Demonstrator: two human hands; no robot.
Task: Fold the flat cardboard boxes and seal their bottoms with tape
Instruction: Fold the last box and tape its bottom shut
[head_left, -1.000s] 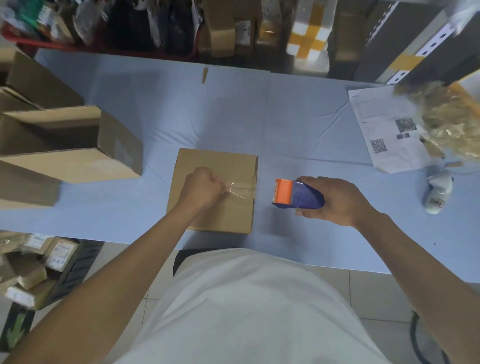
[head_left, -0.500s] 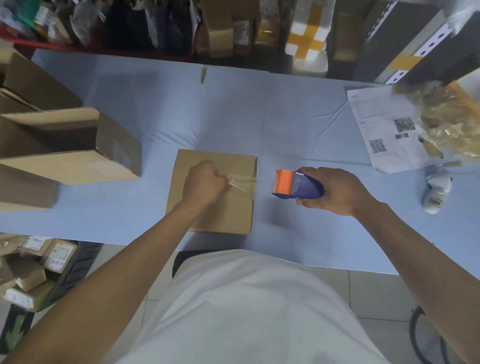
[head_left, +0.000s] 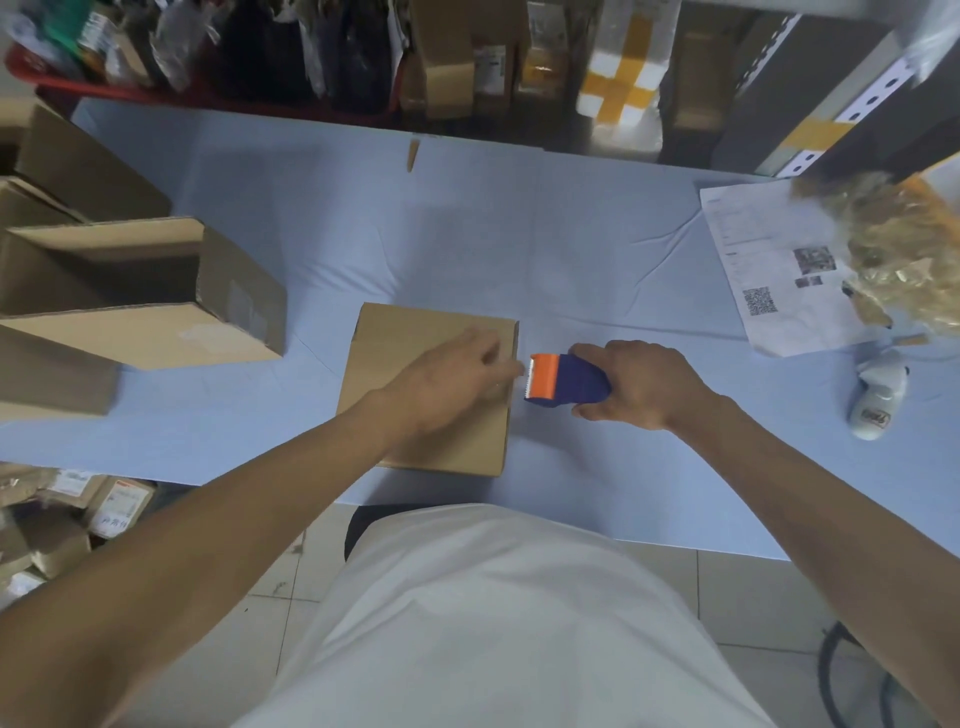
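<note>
Box (head_left: 431, 387) sits folded on the surface (head_left: 597, 270); left hand (head_left: 452, 379) presses flat on its bottom, right hand (head_left: 636, 382) clamps the dispenser (head_left: 563, 378) beside it. Taping looks underway; folded boxes (head_left: 145, 296) wait left.

The left hand (head_left: 457, 376) lies over the top of the cardboard box (head_left: 410, 338), and its fingers (head_left: 501, 371) are smeared by motion, so whether they press the cardboard or the tape cannot be told. The seam and any clear tape under and just beyond those fingers are hidden or too faint to make out. The right hand (head_left: 636, 382) wraps the tape dispenser (head_left: 563, 384); the roll and rear of its body sit hidden beneath the fingers (head_left: 592, 353). Far left of the left fingers, the stacked boxes (head_left: 130, 291) are cut by the picture's edge. Far right of the right fingers, the printed sheet (head_left: 769, 270) is unreadably small and partly covered by a blurred crumpled bag (head_left: 904, 244).
</note>
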